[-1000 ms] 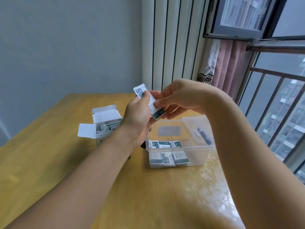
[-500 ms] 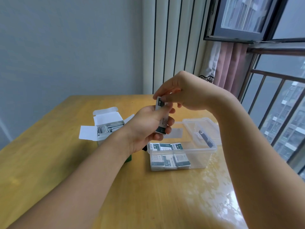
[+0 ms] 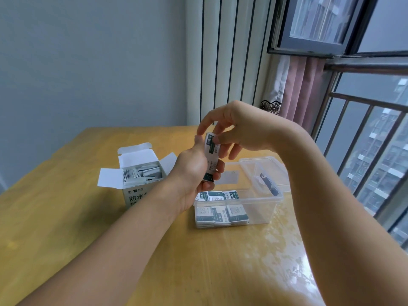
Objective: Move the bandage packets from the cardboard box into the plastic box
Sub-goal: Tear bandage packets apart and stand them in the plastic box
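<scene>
Bandage packets (image 3: 211, 155), gathered in a small upright stack, are held above the table (image 3: 66, 217) between the cardboard box (image 3: 136, 184) and the plastic box (image 3: 254, 208). The lower part of the stack is gripped by the left hand (image 3: 192, 173), whose fingers are curled round it, while the top edge is pinched by the thumb and fingertips of the right hand (image 3: 238, 129). How many packets are in the stack cannot be told.

More packets (image 3: 141, 173) are seen lying loose in the cardboard box, whose flaps stand open. A neat row of packets (image 3: 220, 210) is already stacked against the near left wall of the plastic box, and the right part of that box is taken up only by a dark clip-like object (image 3: 268, 184), which cannot be identified. The task is judged to be partly done, with the held stack apparently being squared up before it is set down.

Several slips are possible from here. The thin, smooth packets could be fanned out or dropped if the pinch at the top is loosened before the lower grip is firm. The stack could be caught on the rim of the plastic box as it is lowered. The tidy row inside could be knocked over if the new packets are pushed against it rather than set beside it.
</scene>
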{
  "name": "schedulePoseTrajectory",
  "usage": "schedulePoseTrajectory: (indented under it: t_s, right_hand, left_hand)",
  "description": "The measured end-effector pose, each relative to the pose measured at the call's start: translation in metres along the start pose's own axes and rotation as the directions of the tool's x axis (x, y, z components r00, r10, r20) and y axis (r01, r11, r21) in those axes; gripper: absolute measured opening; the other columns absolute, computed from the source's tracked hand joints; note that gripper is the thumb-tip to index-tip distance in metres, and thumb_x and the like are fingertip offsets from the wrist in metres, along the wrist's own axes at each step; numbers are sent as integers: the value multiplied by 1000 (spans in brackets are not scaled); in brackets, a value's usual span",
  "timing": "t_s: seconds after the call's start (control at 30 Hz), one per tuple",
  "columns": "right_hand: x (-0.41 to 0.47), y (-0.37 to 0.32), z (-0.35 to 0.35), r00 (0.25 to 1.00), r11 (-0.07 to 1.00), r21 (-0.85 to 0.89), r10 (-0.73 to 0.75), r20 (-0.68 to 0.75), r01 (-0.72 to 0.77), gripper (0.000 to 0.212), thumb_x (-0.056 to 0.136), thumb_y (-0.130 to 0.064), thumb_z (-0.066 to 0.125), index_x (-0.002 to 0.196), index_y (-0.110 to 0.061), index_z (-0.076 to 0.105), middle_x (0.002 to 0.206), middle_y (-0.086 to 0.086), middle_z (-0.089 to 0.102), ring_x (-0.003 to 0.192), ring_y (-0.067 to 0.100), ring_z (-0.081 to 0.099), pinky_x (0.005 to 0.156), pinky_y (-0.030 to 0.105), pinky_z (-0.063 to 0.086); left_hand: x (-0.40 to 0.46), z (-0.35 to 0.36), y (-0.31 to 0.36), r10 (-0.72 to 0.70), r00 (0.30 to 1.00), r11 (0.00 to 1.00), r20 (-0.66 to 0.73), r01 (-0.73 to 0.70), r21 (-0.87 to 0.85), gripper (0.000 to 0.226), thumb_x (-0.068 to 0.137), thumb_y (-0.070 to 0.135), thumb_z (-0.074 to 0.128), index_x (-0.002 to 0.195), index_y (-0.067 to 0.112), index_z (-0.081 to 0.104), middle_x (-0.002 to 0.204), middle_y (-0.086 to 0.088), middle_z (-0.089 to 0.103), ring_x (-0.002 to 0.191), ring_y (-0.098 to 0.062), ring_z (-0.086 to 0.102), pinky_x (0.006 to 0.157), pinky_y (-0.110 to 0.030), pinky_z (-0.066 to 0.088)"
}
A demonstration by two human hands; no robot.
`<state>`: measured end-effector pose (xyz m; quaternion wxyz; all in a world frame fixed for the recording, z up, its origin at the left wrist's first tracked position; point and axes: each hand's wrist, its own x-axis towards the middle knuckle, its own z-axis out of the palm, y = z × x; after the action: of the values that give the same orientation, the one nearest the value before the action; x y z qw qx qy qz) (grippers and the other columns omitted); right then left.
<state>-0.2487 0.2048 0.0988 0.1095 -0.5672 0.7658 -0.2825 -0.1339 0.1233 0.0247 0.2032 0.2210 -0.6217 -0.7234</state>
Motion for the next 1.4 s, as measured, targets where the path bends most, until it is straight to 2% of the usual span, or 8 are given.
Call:
schedulePoseTrajectory:
  t_s: [0.13, 0.3, 0.43, 0.5, 0.7, 0.87, 1.07, 1.4]
  right_hand:
    - [-1, 3, 0, 1000, 999, 33, 4, 10, -4, 24, 99, -1, 54, 110, -15, 70, 94, 8, 71, 72, 18, 76, 58, 29, 61]
    - [-17, 22, -26, 997, 996, 55, 70, -29, -68, 22, 96, -1, 58, 102, -15, 73, 98, 7, 73, 81, 19, 76, 67, 32, 64]
    - [-31, 49, -48, 978, 972, -111, 210, 21, -206, 24, 95, -4, 60, 102, -22, 74, 101, 2, 74, 83, 16, 76, 67, 27, 62]
    - [-27, 58, -41, 961, 956, -158, 262, 85, -246, 29, 97, -1, 58, 104, -23, 75, 102, 5, 74, 86, 18, 75, 69, 29, 63]
    - [-11, 66, -23, 938, 926, -288, 301, 171, -245, 38, 94, 0, 59, 113, -29, 74, 101, 1, 74, 90, 15, 73, 78, 27, 61]
    - [-15, 63, -7, 932, 864, -459, 316, 180, -205, 33, 93, -6, 62, 106, -32, 76, 106, -4, 72, 91, 17, 63, 72, 26, 51]
    - [-20, 66, 23, 922, 835, -525, 321, 217, -167, 40, 92, 1, 54, 104, -30, 77, 101, 0, 73, 98, 26, 67, 90, 43, 56]
    - [-14, 58, 10, 938, 810, -572, 285, 196, -127, 37, 92, 3, 57, 100, -27, 77, 97, -1, 73, 91, 18, 67, 88, 39, 57]
  left_hand:
    - [1, 3, -1, 28, 1000, 999, -13, -29, -45, 71, 104, 60, 16, 95, 10, 65, 67, -8, 63, 51, -16, 53, 40, -23, 34]
    - [-1, -1, 7, 63, 997, 974, 51, -72, 217, 67, 98, 70, 16, 117, 20, 57, 94, -11, 73, 81, -24, 73, 52, -32, 54]
    - [2, -1, 0, 374, 927, 732, 42, -323, 601, 54, 98, 66, 23, 112, 23, 54, 93, -1, 66, 90, -20, 66, 78, -45, 60]
    - [2, -1, -7, 397, 913, 666, 92, -355, 656, 53, 98, 65, 26, 107, 23, 56, 90, 0, 67, 90, -19, 64, 83, -48, 56]
    - [6, -2, -23, 512, 839, 417, 185, -431, 800, 37, 104, 53, 30, 84, 29, 49, 68, 10, 54, 66, -7, 51, 57, -30, 34]
    - [6, -3, -26, 571, 802, 383, 173, -447, 808, 36, 105, 52, 30, 80, 32, 45, 62, 11, 50, 62, -6, 49, 54, -30, 30]
    - [6, -3, -28, 543, 817, 358, 193, -433, 827, 43, 104, 54, 29, 69, 31, 38, 59, 9, 47, 60, -8, 46, 53, -32, 27]
    - [6, -1, -30, 530, 824, 339, 203, -425, 839, 50, 104, 56, 28, 65, 27, 39, 57, 7, 47, 60, -11, 47, 54, -32, 28]
